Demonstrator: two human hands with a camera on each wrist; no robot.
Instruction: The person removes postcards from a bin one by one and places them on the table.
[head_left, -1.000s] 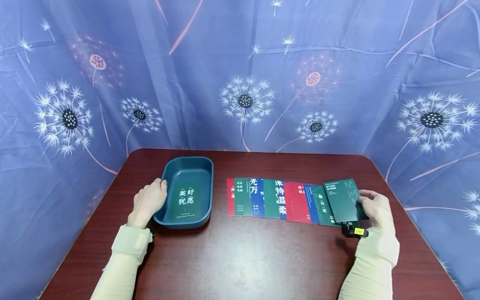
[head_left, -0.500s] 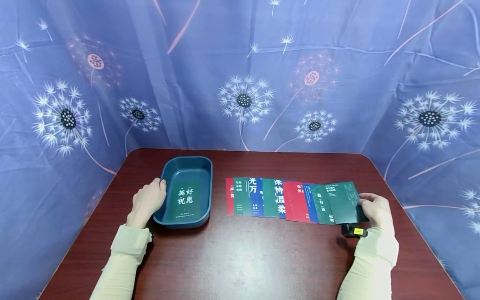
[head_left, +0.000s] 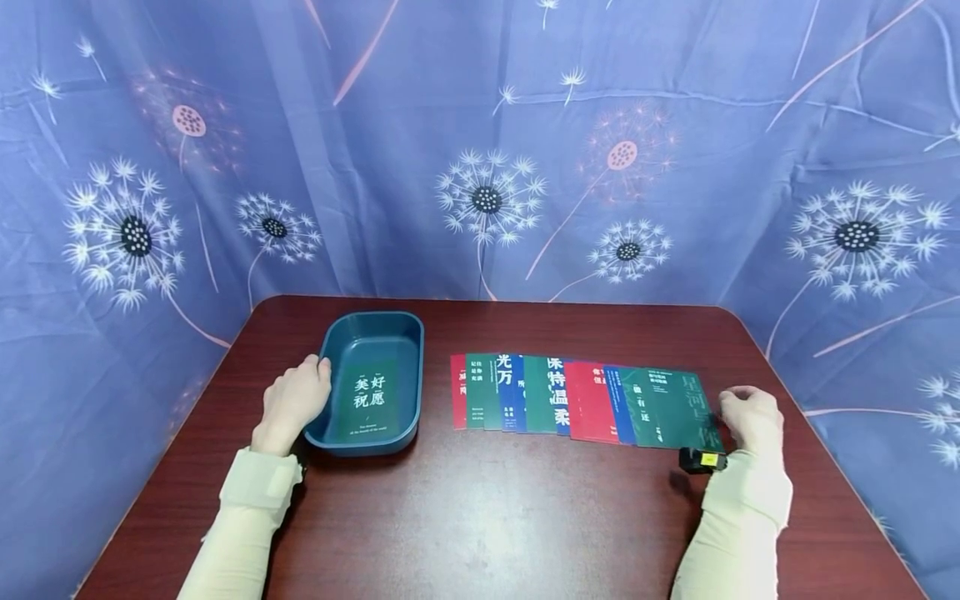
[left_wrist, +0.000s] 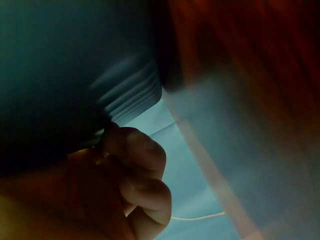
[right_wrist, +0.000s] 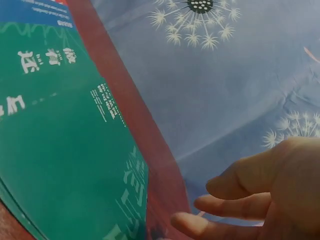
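Note:
My left hand point(head_left: 296, 398) grips the left rim of a dark teal plastic tray point(head_left: 420, 367); its fingers curl at the ribbed tray edge in the left wrist view. Inside the tray lies a green card point(head_left: 371, 400) with white Chinese characters. To the right, several printed cards overlap in a row, among them a red card point(head_left: 592, 400) and, at the right end, a green card point(head_left: 678, 412). Just right of that end card is my right hand point(head_left: 753, 417). In the right wrist view its thumb and fingers point(right_wrist: 235, 185) hold nothing and stand apart from the green card.
The cards and tray rest on a dark red-brown wooden table point(head_left: 480, 517) with rounded far corners. A blue curtain point(head_left: 405, 167) with dandelion prints hangs behind and at both sides. A black wrist camera point(head_left: 701, 461) sits close to the end card's near edge.
The green card in my right hand has come down onto the right end of the row, and the fingers have let go of it. My left hand keeps its grip on the tray.

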